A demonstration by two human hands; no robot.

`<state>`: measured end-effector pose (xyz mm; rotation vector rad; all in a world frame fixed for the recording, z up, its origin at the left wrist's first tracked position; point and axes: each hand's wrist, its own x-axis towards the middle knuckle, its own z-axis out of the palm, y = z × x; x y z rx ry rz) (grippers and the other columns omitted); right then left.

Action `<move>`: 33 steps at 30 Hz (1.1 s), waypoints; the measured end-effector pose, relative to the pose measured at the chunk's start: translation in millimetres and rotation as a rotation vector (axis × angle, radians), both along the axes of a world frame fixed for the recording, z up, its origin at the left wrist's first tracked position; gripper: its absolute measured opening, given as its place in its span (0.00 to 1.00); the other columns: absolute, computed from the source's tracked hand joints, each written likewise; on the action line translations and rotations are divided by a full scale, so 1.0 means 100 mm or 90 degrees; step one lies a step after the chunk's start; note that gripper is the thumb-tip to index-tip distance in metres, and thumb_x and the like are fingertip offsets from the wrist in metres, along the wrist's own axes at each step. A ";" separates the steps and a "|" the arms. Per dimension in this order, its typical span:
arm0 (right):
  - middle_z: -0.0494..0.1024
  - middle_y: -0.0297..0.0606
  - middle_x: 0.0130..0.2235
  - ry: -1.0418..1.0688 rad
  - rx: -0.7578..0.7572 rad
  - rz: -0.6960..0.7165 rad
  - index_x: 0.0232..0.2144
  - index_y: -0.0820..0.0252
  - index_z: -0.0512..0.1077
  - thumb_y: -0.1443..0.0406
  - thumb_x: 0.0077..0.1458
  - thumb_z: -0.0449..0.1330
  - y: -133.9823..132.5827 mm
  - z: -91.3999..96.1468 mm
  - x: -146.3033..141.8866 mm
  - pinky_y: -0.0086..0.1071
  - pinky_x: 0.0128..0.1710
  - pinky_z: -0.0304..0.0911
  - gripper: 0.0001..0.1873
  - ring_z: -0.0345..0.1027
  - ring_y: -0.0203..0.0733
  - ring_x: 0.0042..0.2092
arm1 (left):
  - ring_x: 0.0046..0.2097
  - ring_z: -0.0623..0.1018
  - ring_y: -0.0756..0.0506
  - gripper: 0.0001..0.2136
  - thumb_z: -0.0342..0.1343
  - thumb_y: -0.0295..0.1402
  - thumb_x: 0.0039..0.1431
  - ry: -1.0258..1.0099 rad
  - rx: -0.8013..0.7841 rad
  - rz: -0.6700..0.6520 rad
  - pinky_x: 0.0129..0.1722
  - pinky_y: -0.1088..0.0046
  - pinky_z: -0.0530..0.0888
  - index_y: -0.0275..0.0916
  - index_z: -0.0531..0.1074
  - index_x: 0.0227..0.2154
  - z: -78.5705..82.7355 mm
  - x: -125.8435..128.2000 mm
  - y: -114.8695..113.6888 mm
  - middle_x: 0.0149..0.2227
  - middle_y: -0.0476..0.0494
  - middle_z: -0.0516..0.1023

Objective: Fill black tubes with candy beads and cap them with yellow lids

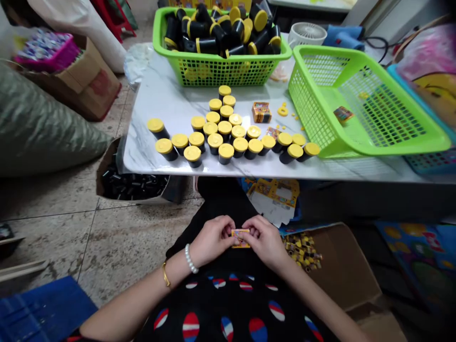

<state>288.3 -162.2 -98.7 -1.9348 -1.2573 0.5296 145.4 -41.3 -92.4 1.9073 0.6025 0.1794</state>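
Head view: left hand and right hand pinch a small printed box close together over the lap. Up on the marble table, yellow-capped black tubes sit in rows, one green basket is heaped full, and another green basket holds a little carton.

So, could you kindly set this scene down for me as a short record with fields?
Left hand: holds a small yellow printed cardboard box
Right hand: holds the same box
Table: white marble-patterned tabletop
On table: black cylinders with yellow lids
Baskets: two bright green plastic mesh baskets, one full of capped cylinders
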 end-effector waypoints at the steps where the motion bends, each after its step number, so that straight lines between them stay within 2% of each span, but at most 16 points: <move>1: 0.72 0.36 0.31 0.019 -0.008 -0.003 0.31 0.58 0.74 0.64 0.51 0.65 -0.01 0.02 0.02 0.30 0.27 0.65 0.05 0.66 0.36 0.28 | 0.30 0.72 0.50 0.06 0.62 0.31 0.50 -0.001 -0.019 0.002 0.29 0.77 0.69 0.37 0.71 0.30 0.00 0.00 -0.01 0.30 0.49 0.72; 5: 0.73 0.34 0.28 0.061 -0.009 -0.004 0.27 0.58 0.74 0.62 0.51 0.65 -0.09 0.04 0.07 0.28 0.24 0.63 0.06 0.65 0.34 0.25 | 0.31 0.74 0.50 0.06 0.61 0.31 0.51 -0.006 -0.127 0.006 0.29 0.78 0.70 0.37 0.69 0.30 0.00 -0.02 -0.04 0.29 0.49 0.74; 8: 0.74 0.35 0.26 0.049 0.027 -0.018 0.25 0.58 0.76 0.62 0.53 0.63 -0.14 -0.02 0.07 0.29 0.24 0.63 0.07 0.66 0.35 0.25 | 0.30 0.74 0.51 0.06 0.60 0.31 0.52 -0.011 -0.159 0.012 0.29 0.78 0.70 0.36 0.69 0.31 -0.01 -0.02 -0.07 0.28 0.50 0.74; 12: 0.78 0.37 0.29 0.044 0.050 -0.008 0.30 0.57 0.79 0.66 0.55 0.62 -0.17 -0.09 0.06 0.31 0.30 0.65 0.05 0.71 0.39 0.30 | 0.32 0.74 0.51 0.13 0.60 0.34 0.54 -0.025 -0.135 -0.014 0.31 0.78 0.70 0.37 0.72 0.43 -0.02 0.00 -0.10 0.33 0.47 0.76; 16: 0.79 0.38 0.32 0.044 0.107 -0.012 0.31 0.56 0.79 0.66 0.56 0.60 -0.17 -0.10 0.10 0.32 0.35 0.68 0.06 0.73 0.40 0.34 | 0.31 0.73 0.51 0.08 0.60 0.33 0.54 -0.010 -0.072 -0.013 0.30 0.79 0.68 0.37 0.76 0.37 -0.04 0.04 -0.11 0.33 0.47 0.77; 19: 0.78 0.39 0.33 -0.017 0.139 -0.113 0.30 0.57 0.77 0.65 0.57 0.59 -0.17 -0.08 0.21 0.33 0.36 0.67 0.07 0.72 0.41 0.36 | 0.30 0.73 0.51 0.06 0.59 0.30 0.53 0.002 -0.054 0.004 0.29 0.79 0.67 0.37 0.77 0.34 -0.07 0.05 -0.10 0.31 0.48 0.78; 21: 0.78 0.39 0.33 -0.012 0.108 -0.183 0.30 0.58 0.75 0.61 0.58 0.58 -0.17 -0.05 0.27 0.32 0.32 0.66 0.08 0.71 0.41 0.33 | 0.29 0.73 0.51 0.06 0.60 0.30 0.53 0.004 -0.071 0.011 0.29 0.80 0.67 0.36 0.77 0.34 -0.10 0.06 -0.10 0.31 0.47 0.78; 22: 0.77 0.38 0.31 0.013 0.072 -0.191 0.31 0.58 0.74 0.60 0.58 0.58 -0.17 -0.04 0.27 0.31 0.30 0.65 0.09 0.70 0.39 0.30 | 0.29 0.73 0.52 0.06 0.60 0.30 0.53 0.002 -0.086 0.016 0.29 0.80 0.67 0.36 0.77 0.34 -0.10 0.06 -0.10 0.30 0.47 0.78; 24: 0.76 0.36 0.27 0.065 -0.017 -0.140 0.30 0.58 0.74 0.57 0.55 0.60 -0.17 -0.01 0.23 0.29 0.25 0.62 0.10 0.66 0.37 0.25 | 0.28 0.72 0.52 0.07 0.61 0.32 0.53 -0.003 -0.122 0.029 0.28 0.79 0.68 0.35 0.76 0.35 -0.12 0.05 -0.09 0.29 0.47 0.78; 26: 0.73 0.34 0.24 0.074 -0.080 -0.072 0.24 0.58 0.72 0.57 0.51 0.63 -0.18 0.00 0.14 0.28 0.23 0.59 0.11 0.64 0.36 0.24 | 0.29 0.73 0.51 0.09 0.61 0.35 0.53 -0.012 -0.165 0.039 0.29 0.79 0.69 0.35 0.76 0.35 -0.13 0.04 -0.09 0.30 0.46 0.78; 29: 0.70 0.33 0.21 0.106 -0.105 -0.065 0.19 0.59 0.70 0.58 0.49 0.64 -0.21 -0.05 0.06 0.27 0.22 0.55 0.14 0.62 0.35 0.23 | 0.30 0.75 0.50 0.10 0.62 0.36 0.53 -0.018 -0.197 0.039 0.31 0.78 0.70 0.35 0.75 0.36 -0.16 0.04 -0.10 0.32 0.45 0.79; 33: 0.70 0.31 0.19 0.275 -0.096 -0.154 0.21 0.59 0.69 0.53 0.47 0.65 -0.26 -0.15 0.26 0.27 0.20 0.55 0.17 0.62 0.34 0.21 | 0.31 0.75 0.50 0.09 0.61 0.33 0.53 0.000 -0.161 0.021 0.31 0.77 0.70 0.35 0.75 0.36 -0.19 0.02 -0.10 0.31 0.45 0.79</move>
